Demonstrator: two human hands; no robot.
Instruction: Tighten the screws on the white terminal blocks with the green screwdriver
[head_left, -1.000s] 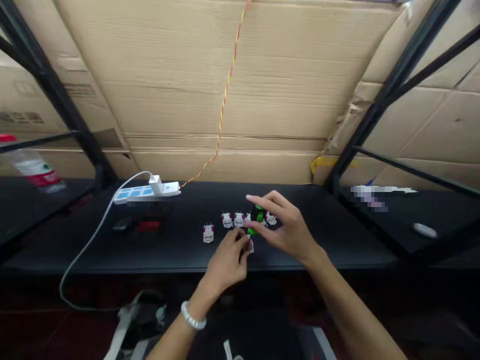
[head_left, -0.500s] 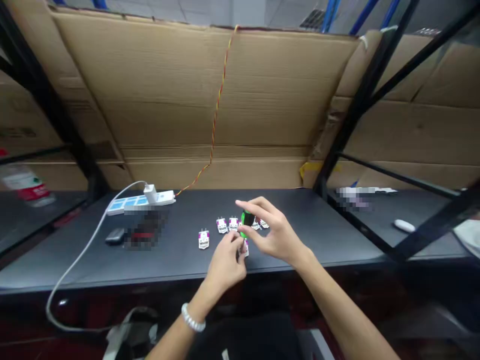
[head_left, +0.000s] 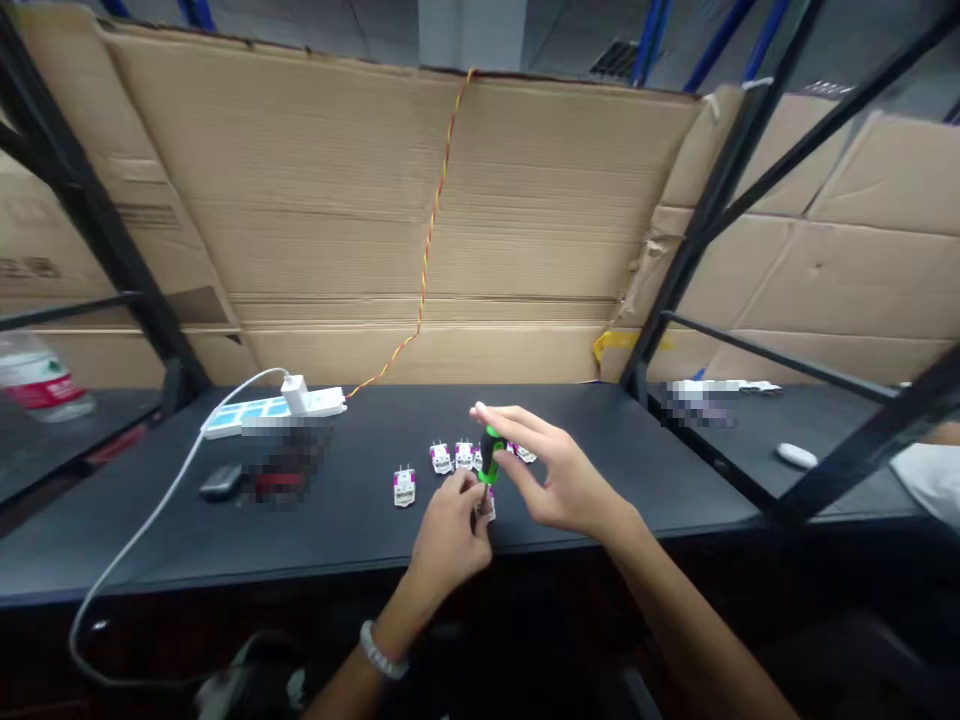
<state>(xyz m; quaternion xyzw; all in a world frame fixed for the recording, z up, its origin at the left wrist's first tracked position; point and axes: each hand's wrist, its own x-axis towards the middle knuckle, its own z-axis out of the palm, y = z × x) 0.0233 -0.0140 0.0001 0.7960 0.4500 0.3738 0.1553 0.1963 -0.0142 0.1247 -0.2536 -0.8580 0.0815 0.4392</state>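
Screwdriver (head_left: 491, 452): black-and-green handle, standing nearly upright with a slight tilt, over the near part of the black tabletop (head_left: 600, 440); its shaft runs down to the left hand's fingertips, and from where I sit the tip is hidden.

Right hand (head_left: 562, 470): thumb against the side of the handle, fingers reaching over and past its top; I read it as a light grip on the screwdriver.

Left hand (head_left: 452, 530): thumb and fingers curled together at the lower shaft, just beside a white-and-purple plug (head_left: 491, 503); whether they pinch the shaft or that piece, I cannot tell.

Bracelet (head_left: 382, 652): pale beads around the left wrist.

Plug row (head_left: 464, 455): beyond the hands I make out more white-and-purple pieces side by side, partly covered by the screwdriver and the right hand.

Lone plug (head_left: 404, 488): left of the row and apart from it, its two prongs toward the back.

Power strip (head_left: 330, 402): back left, a white adapter (head_left: 295, 394) seated in it, a white cable (head_left: 73, 635) looping down past the front edge.

Twisted wire (head_left: 430, 240): red and yellow, rising from the strip's end up the cardboard panel (head_left: 322, 200).

Bottle (head_left: 46, 388): far left, beyond the black frame (head_left: 112, 250), with a red-and-white label.
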